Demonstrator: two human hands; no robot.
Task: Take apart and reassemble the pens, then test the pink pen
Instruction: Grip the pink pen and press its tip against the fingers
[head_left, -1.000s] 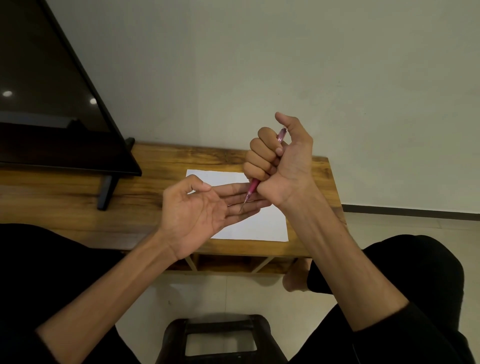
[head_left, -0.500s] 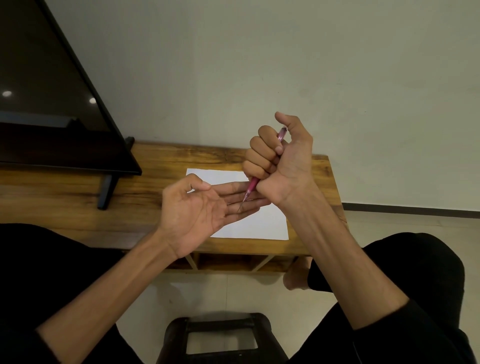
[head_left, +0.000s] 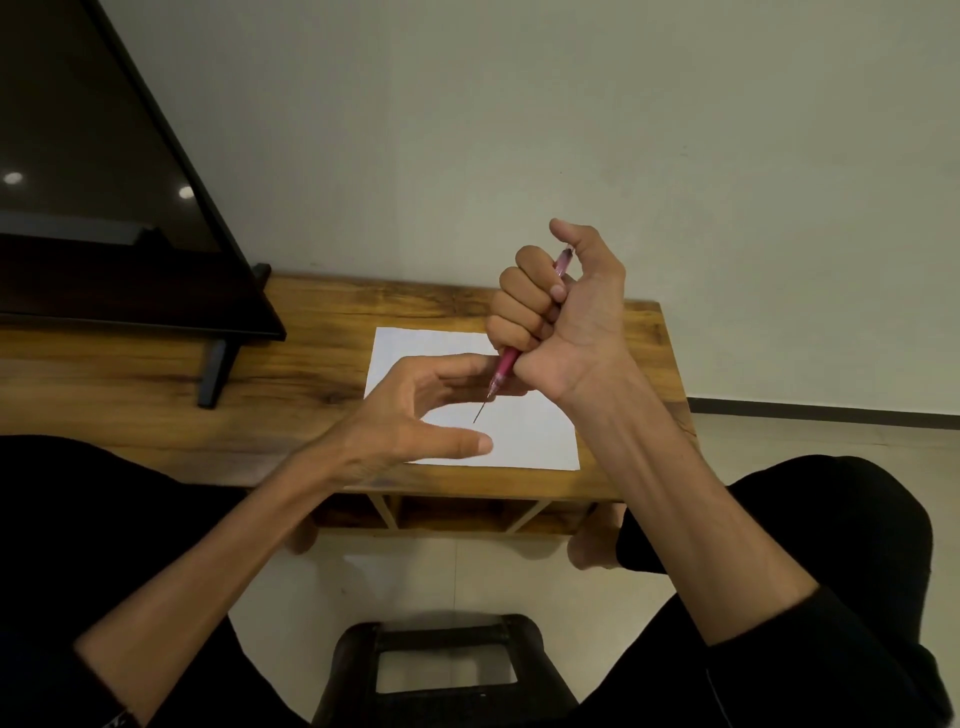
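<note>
black plastic, a stool (head_left: 441, 670) with a cut-out in its seat, sits at the bottom centre of the frame on pale floor tiles, between dark-clothed legs that fill the lower corners. both bare forearms reach up from there toward the middle of the frame. left hand (head_left: 415, 415) is turned edge-on, its thumb and fingers spread apart in a wide c that grips nothing; its upper fingers lie just behind the thin metal tip of the pink pen (head_left: 506, 366), and whether they touch it cannot be told. right hand (head_left: 561, 317) is curled into a fist clamped around the pen's barrel, thumb raised over the top end (the pen slants, top end up right, tip down left). the tip hangs above a white sheet of paper (head_left: 535, 436), which lies flat on a wooden table (head_left: 311, 358) running across the middle of the frame, open shelf slots showing under its near edge. further back, at the upper left, a dark television screen (head_left: 93, 171) stands on the table on a black foot, and a plain pale wall fills the rest
</note>
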